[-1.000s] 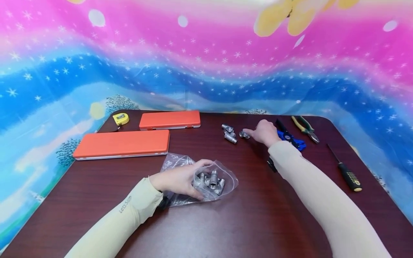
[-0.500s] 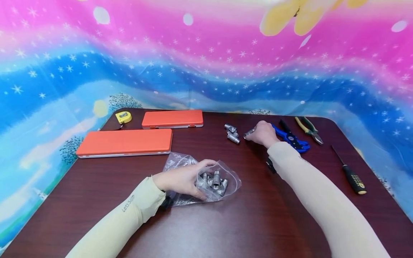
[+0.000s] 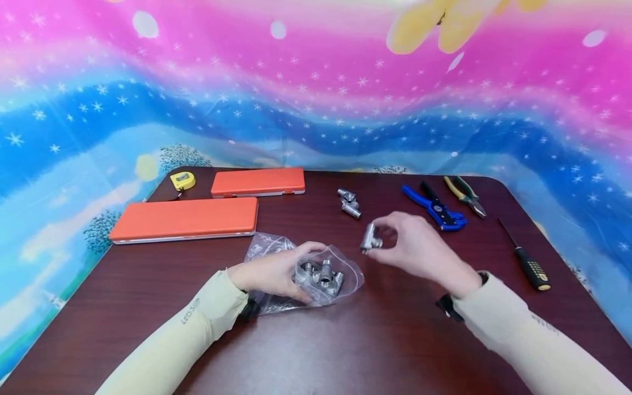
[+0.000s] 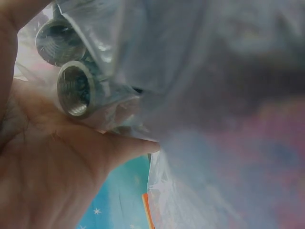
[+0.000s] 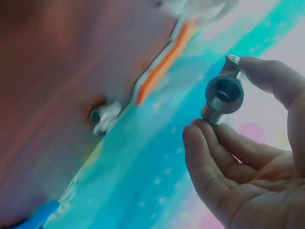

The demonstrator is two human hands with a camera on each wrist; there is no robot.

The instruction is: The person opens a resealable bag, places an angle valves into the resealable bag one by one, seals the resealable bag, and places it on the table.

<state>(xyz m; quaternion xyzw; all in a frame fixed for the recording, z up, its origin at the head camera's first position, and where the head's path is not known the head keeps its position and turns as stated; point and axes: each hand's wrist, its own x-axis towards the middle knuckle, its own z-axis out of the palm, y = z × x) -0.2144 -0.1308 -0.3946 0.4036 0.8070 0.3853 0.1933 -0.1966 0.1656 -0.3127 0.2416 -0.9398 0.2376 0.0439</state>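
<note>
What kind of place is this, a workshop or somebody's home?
Probably a makeshift work table rather than a real workshop: a dark wooden table against a colourful starry backdrop cloth, set with hand tools such as pliers and a screwdriver, plus metal pipe fittings in a plastic bag.

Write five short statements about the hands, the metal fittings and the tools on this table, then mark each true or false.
1. The right hand pinches a metal fitting above the table. True.
2. The left hand rests flat on an orange case. False: it holds the plastic bag of fittings.
3. Two orange cases lie closed. True.
4. The screwdriver lies left of the bag. False: it lies far right.
5. The tape measure is blue. False: it is yellow.
</note>
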